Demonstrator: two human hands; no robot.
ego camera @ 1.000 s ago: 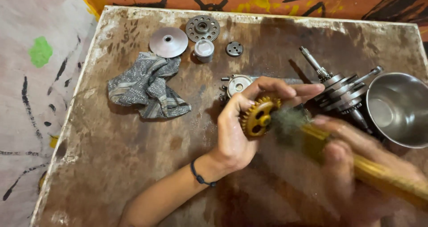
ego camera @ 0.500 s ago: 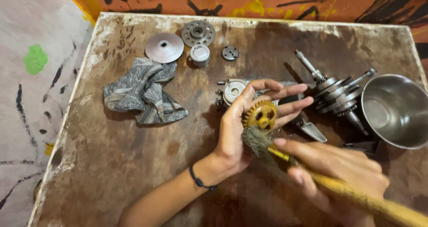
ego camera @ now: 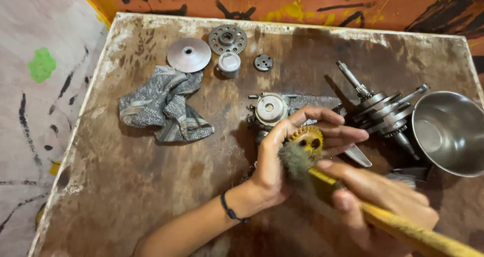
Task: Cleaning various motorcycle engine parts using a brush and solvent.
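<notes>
the left hand (ego camera: 287, 156) holds a yellow gear (ego camera: 307, 138) above the middle of the tray (ego camera: 126, 186). the thumb lies along the gear's left edge and the fingers (ego camera: 343, 133) reach out behind it, so the gear is pinched between thumb and fingers with its toothed face toward the camera. a dark band sits on the left wrist.

the right hand (ego camera: 383, 196) is closed around the yellow handle of a brush (ego camera: 297, 158). the handle runs from the lower right corner up to the gear. the grey bristles touch the gear's lower left edge, just beside the left thumb. the right hand is blurred; the exact finger placement cannot be told.

the tray is rusty brown with a pale worn rim. directly behind the left hand, a round grey housing (ego camera: 269, 108) lies on the tray. a crankshaft (ego camera: 383, 110) lies to the right of the hands, its shaft pointing up and left. a steel bowl (ego camera: 448, 131) stands at the right edge, touching or just beside the crankshaft.

a crumpled grey rag (ego camera: 164, 105) lies on the left part of the tray, well apart from the hands. near the far rim lie a smooth disc (ego camera: 189, 54), a toothed sprocket (ego camera: 228, 39), a small piston (ego camera: 229, 64) and a small dark round part (ego camera: 263, 63). the disc touches the rag's top edge.
</notes>
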